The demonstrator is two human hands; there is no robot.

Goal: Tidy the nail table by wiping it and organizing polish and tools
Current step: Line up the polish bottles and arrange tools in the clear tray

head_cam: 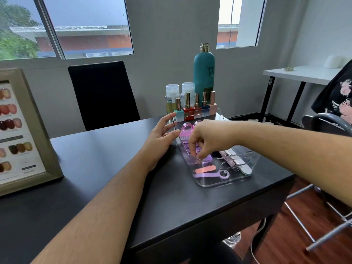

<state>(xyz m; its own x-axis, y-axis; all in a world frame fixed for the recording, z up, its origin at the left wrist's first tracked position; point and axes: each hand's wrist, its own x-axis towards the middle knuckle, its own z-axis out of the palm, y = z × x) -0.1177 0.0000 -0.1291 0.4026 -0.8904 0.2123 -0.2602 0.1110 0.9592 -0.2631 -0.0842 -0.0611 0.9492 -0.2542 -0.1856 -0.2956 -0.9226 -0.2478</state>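
A clear plastic tray (228, 182) sits on the black nail table (106, 159) near its right edge. Inside lie a pink nail brush (185, 131), purple toe separators (206, 159), a peach file (205, 169), a purple tool with a ring end (211, 175), metal tools (234, 159) and a white file (247, 169). My left hand (162, 140) rests open against the tray's left wall. My right hand (206, 139) reaches into the tray, its fingertips pinching the purple toe separators. Several polish bottles (196, 105) stand in a row behind the tray.
Behind the polish stand two clear bottles (172, 96) and a tall teal bottle (204, 73). A framed nail colour chart (21, 130) leans at the table's left. A black chair (102, 94) stands across; a person (337, 100) sits at the right near a white table (297, 74).
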